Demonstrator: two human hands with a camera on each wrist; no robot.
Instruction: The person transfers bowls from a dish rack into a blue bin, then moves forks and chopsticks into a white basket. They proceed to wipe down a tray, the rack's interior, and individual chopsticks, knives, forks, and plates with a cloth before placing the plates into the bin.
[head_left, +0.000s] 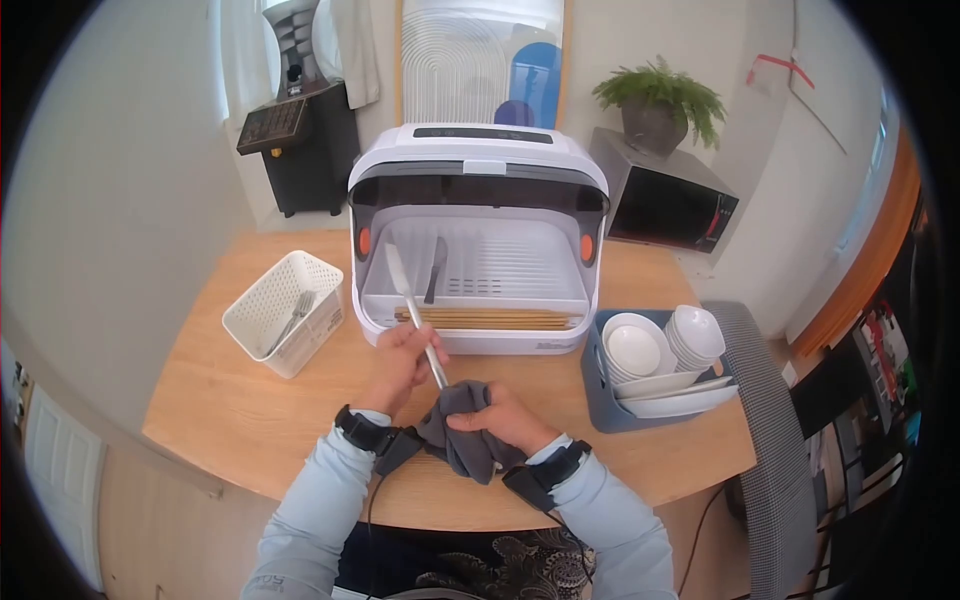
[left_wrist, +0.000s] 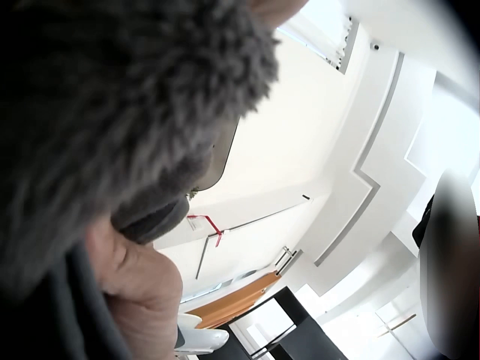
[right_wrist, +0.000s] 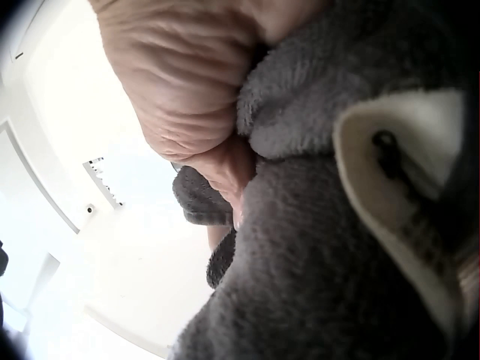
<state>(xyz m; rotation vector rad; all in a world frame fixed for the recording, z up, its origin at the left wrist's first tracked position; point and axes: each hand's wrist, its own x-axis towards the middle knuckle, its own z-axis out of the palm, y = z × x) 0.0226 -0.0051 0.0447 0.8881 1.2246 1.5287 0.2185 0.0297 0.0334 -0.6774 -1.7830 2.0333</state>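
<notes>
In the head view my left hand grips a silver table knife partway along its length, the blade tilted up in front of the open dish cabinet. My right hand holds a bunched grey cloth around the knife's lower end, which the folds hide. Fluffy cloth with a pale label fills much of the right wrist view, pressed under the right hand. Inside the cabinet lie a darker knife and several wooden chopsticks along the front.
A white perforated basket holding a fork stands on the wooden table at left. At right, a blue bin holds white bowls and plates. Behind are a microwave and a potted fern.
</notes>
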